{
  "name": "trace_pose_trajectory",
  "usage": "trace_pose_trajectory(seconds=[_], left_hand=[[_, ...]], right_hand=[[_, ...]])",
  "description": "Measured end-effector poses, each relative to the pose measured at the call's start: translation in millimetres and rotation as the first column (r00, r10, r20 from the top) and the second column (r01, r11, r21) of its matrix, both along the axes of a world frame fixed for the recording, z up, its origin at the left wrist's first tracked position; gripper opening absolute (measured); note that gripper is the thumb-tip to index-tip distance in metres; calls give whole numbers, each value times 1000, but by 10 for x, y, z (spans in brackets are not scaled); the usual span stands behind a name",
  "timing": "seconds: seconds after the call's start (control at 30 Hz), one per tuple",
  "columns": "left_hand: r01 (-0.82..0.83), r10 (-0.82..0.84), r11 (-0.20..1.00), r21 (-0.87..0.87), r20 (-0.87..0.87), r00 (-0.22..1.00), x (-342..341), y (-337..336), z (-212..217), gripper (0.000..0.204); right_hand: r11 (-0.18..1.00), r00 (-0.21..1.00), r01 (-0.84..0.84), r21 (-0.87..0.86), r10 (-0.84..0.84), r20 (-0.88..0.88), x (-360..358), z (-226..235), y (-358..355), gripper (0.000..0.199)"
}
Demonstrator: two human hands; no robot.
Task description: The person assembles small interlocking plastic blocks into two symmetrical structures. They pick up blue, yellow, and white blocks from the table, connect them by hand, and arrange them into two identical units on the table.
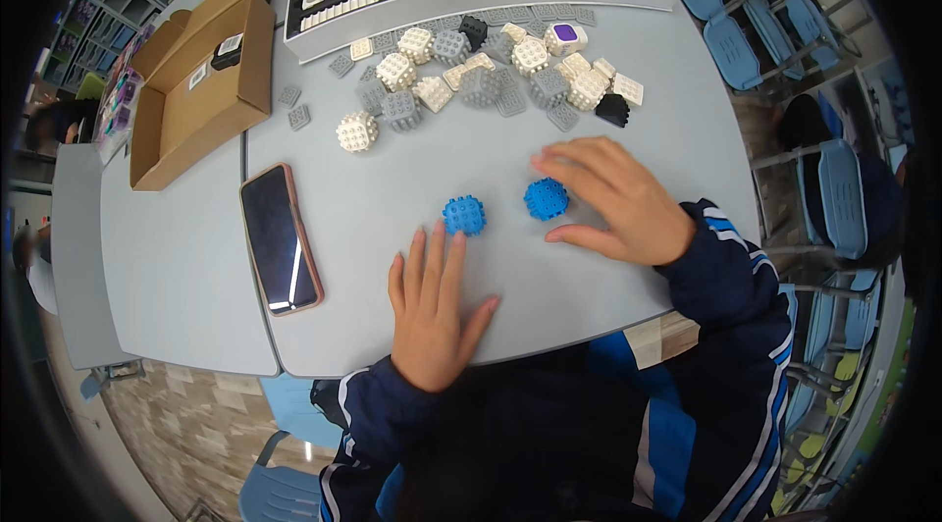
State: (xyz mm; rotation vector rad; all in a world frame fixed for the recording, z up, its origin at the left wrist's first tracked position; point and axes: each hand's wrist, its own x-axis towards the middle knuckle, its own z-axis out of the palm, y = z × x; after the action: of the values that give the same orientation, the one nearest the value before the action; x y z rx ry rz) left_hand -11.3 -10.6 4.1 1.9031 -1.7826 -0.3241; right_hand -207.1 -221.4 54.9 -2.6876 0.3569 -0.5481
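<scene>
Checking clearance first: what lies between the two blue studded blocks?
Only grey tabletop shows between the left blue studded block and right blue studded block in the head view.

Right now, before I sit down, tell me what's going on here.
Someone has two blue blocks on the table. The left hand is spread, fingertips right by the left blue block; whether they touch is hard to tell. The right hand is open, thumb and fingers on either side of the right blue block. Beyond lie scattered white and grey blocks; a phone lies off to the left.
</scene>
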Motion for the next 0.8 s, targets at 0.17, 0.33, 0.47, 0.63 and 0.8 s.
trace_pose_trajectory(seconds=[0.17, 0.33, 0.47, 0.63, 0.8], left_hand=[[-20, 20, 1000, -7, -24, 1000, -1, 0, -3, 82], [-5, 5, 1000, -3, -42, 999, 27, 13, 34, 90], [-19, 20, 1000, 19, -55, 998, 66, 54, 21, 91], [69, -68, 998, 11, -101, 993, 21, -17, 23, 89], [38, -30, 998, 53, -139, 990, 80, 3, 61, 86]], right_hand=[[977, 995, -26, -211, 44, 84, 336, 497, -619, 60], [944, 990, 100, -316, -62, 127, 1510, 532, -2005, 48], [986, 995, 74, -151, -62, 79, 2452, 325, -2872, 44], [872, 911, 413, -261, -397, 114, 3104, -364, -3965, 42], [989, 964, 140, -54, -149, -219, 3398, -452, -4004, 40]])
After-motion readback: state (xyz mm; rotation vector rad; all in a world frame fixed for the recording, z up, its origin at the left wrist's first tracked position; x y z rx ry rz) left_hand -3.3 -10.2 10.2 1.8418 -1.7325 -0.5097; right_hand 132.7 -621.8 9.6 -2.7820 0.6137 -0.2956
